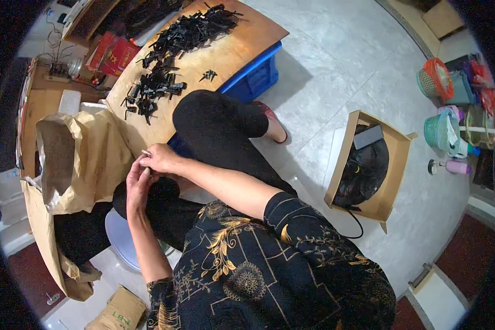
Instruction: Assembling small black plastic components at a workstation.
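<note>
My two hands meet in front of the wooden board, at its near edge. My right hand (164,159) is closed, and a short, thin, pale rod (146,152) sticks out from its fingertips; its kind is too small to tell. Just beside it, my left hand (138,186) has thumb and fingers pressed together, and whatever they pinch is hidden. On the wooden board (201,77) lies a big heap of small black plastic parts (195,30), with a smaller pile (151,96) nearer to me. A few tiny dark pieces (208,75) lie apart from both.
An opened brown paper sack (96,159) stands left of my hands. Under the board is a blue plastic crate (253,77). A cardboard box (399,176) on the floor to the right contains a black bundle and a grey phone-like slab (368,137). Baskets (443,132) stand farther right.
</note>
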The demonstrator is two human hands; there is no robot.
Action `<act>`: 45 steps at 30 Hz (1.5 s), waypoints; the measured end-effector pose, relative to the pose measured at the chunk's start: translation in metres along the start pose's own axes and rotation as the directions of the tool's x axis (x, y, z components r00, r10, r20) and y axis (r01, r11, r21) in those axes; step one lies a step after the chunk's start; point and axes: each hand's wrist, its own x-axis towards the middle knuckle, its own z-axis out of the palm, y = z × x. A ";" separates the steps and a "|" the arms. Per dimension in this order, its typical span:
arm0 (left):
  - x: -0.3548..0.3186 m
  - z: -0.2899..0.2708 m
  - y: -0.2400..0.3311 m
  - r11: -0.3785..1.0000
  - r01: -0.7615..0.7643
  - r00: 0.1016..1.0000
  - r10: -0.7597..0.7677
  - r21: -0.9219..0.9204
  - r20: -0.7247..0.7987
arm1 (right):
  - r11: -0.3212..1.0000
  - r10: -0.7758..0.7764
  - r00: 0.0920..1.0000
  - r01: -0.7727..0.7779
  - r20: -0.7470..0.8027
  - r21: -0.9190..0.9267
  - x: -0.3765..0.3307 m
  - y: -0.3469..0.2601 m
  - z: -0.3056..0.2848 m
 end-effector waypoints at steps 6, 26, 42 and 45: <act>0.016 0.026 -0.003 0.995 -0.032 0.991 0.045 0.099 -0.128 | 0.979 -0.073 0.996 0.081 -0.047 0.187 -0.008 0.003 -0.021; 0.047 0.046 -0.029 0.964 -0.161 0.981 0.133 -0.211 -0.143 | 0.860 0.282 0.940 -0.336 0.191 0.384 -0.029 -0.016 -0.054; 0.054 0.041 -0.024 0.988 -0.050 0.974 0.015 -0.148 -0.228 | 0.793 0.352 0.915 -0.404 0.200 0.456 -0.014 -0.013 -0.049; 0.054 0.043 -0.030 0.970 -0.097 0.971 0.044 -0.224 -0.233 | 0.804 0.338 0.913 -0.407 0.230 0.434 -0.013 -0.012 -0.047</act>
